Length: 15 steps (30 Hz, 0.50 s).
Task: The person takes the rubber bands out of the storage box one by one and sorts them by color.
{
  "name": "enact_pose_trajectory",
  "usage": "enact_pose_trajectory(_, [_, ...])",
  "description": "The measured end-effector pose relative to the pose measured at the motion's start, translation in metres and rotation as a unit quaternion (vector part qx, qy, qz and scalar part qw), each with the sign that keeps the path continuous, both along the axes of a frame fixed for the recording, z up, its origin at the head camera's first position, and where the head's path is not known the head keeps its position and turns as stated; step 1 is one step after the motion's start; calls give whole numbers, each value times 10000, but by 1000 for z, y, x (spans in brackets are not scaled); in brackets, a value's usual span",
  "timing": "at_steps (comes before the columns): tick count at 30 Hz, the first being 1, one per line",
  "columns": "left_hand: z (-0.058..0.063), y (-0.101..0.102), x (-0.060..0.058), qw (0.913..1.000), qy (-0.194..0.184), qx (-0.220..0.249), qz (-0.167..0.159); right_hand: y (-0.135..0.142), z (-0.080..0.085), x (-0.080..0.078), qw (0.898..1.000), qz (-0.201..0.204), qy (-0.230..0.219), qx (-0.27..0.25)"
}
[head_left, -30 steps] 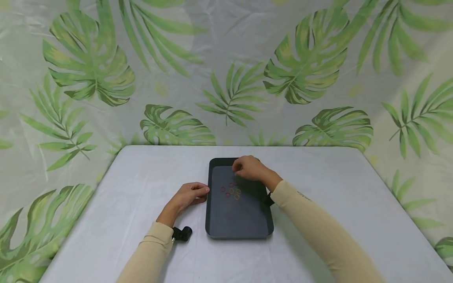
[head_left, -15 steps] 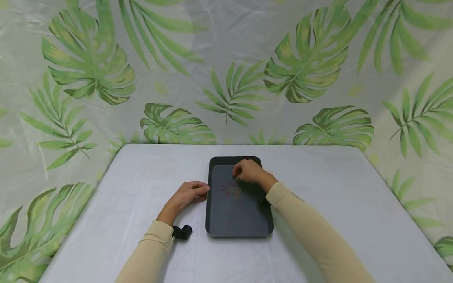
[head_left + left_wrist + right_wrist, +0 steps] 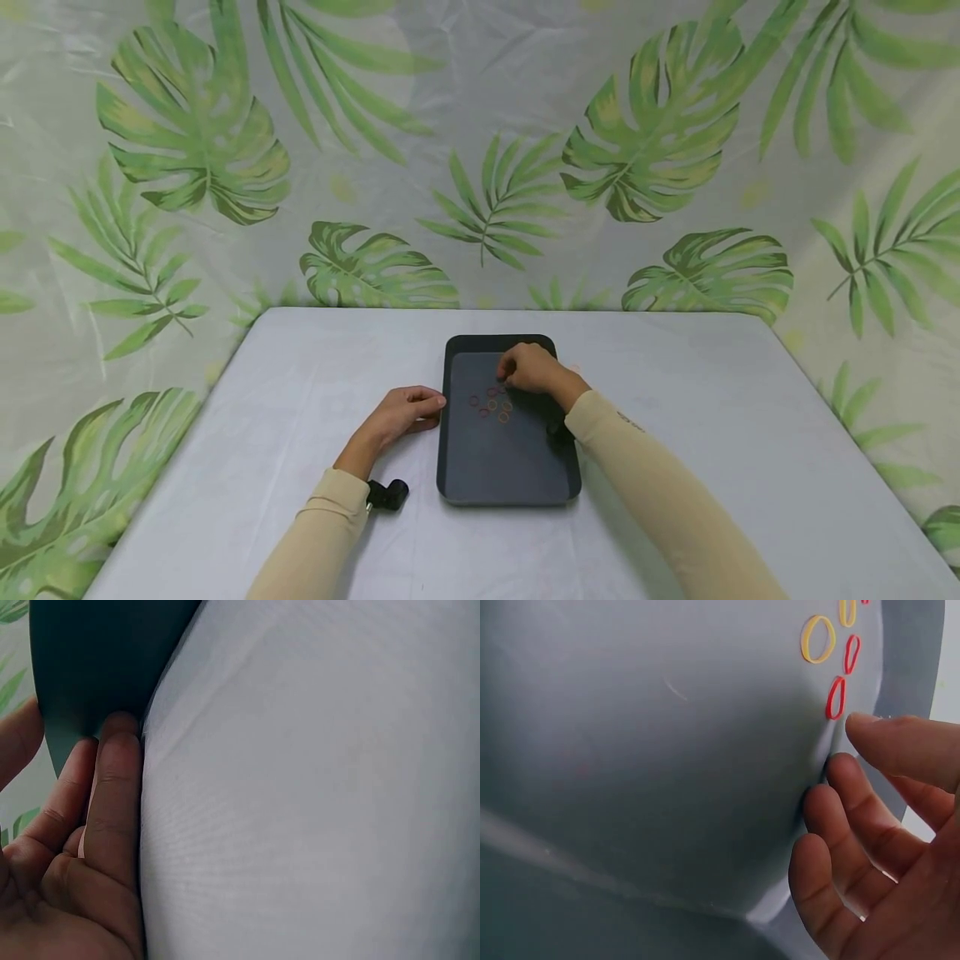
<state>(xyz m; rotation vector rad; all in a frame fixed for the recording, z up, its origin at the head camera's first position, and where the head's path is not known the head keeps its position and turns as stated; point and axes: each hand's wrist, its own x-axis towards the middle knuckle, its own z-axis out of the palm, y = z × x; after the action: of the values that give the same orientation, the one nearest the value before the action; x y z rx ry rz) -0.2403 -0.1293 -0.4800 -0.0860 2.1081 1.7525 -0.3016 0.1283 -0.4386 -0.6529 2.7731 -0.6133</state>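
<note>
A dark grey baking tray (image 3: 510, 467) lies lengthwise on the table. Several small rubber bands (image 3: 492, 405), red and yellow-orange, form a cluster on its floor. At the tray's left rim is my left hand (image 3: 401, 411); in the left wrist view its fingers (image 3: 112, 802) press against the outer wall while the thumb reaches the rim. My right hand (image 3: 528, 367) hovers low over the far right part of the tray. In the right wrist view its thumb and bent fingers stand apart with nothing between them, the thumb tip just beside a red rubber band (image 3: 835, 699).
White cloth covers the table (image 3: 675, 367). A leaf-patterned curtain (image 3: 487, 167) hangs behind and at both sides. Small black wrist cameras sit on both wrists, the left one (image 3: 388, 495) close over the cloth. A faint orange mark (image 3: 575, 367) shows right of the tray.
My right hand has come slightly lower and nearer to the rubber bands, its forearm shifting left. My left hand stays at the tray's rim, and the bands keep their places.
</note>
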Motion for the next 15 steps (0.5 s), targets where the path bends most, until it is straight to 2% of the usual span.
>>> enact_pose_trajectory(15, [0, 0, 0, 9999, 66, -45, -71, -5, 0, 5, 9999, -19, 16, 165])
